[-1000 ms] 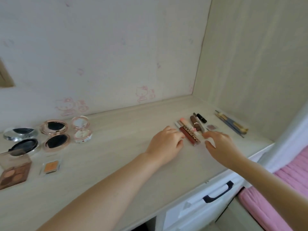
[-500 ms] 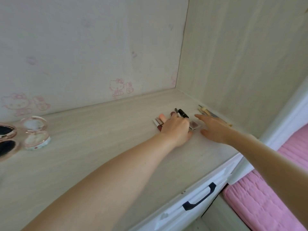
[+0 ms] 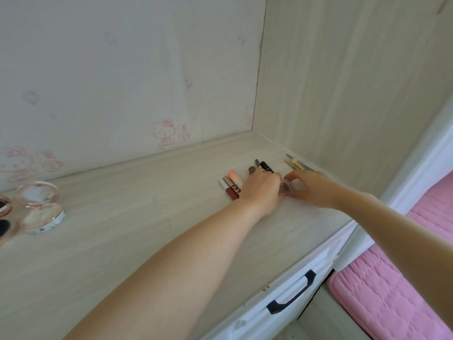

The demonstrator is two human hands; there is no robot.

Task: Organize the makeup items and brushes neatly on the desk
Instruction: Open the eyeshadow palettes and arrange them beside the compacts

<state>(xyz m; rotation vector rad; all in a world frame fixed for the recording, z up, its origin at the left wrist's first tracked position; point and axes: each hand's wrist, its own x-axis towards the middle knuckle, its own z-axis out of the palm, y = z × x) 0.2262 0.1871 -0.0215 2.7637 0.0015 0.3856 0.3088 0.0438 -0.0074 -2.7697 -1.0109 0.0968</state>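
Observation:
A row of lip tubes (image 3: 232,187) lies side by side on the pale wood desk (image 3: 117,217), with a black tube (image 3: 266,166) at its far right. My left hand (image 3: 261,192) lies over the right part of that row, knuckles up and fingers bent down, so its fingertips are hidden. Right beside it, my right hand (image 3: 312,188) pinches a small clear square case (image 3: 285,188) between thumb and fingers, just above the desk. Several brushes (image 3: 295,165) lie along the right wall, partly hidden behind my right hand.
Open round compacts (image 3: 43,206) sit at the far left edge of the view. A drawer with a black handle (image 3: 291,299) is below the desk front. Pink bedding (image 3: 397,290) is at the lower right. Walls close the desk at back and right.
The view swung right and closer. My left hand slid right over the tubes. My right hand reached toward the brushes, then came back and took hold of the small clear case.

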